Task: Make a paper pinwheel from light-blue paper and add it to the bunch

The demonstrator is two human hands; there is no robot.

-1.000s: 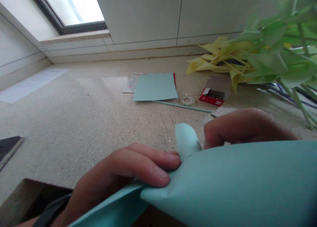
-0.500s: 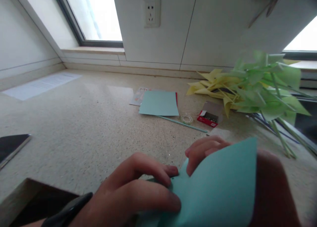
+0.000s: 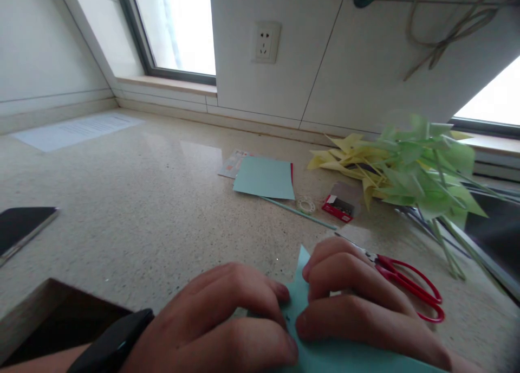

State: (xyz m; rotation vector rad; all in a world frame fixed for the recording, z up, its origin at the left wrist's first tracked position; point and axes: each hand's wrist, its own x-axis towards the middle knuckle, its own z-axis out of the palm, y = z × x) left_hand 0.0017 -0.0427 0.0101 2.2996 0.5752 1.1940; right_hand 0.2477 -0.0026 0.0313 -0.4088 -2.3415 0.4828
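Speckled countertop [image 3: 134, 199] lies open toward 10 o'clock. Left hand [image 3: 219, 324] and right hand [image 3: 357, 308] press flat, fingers narrow, on teal paper [image 3: 300, 297]; scissors [image 3: 410, 286] at 3 o'clock.

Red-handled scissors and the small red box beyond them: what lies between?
In the head view, bare speckled countertop separates the red-handled scissors from the small red box.

Bare hands, no sleeves; a black wristband [image 3: 111, 343] circles the left wrist.
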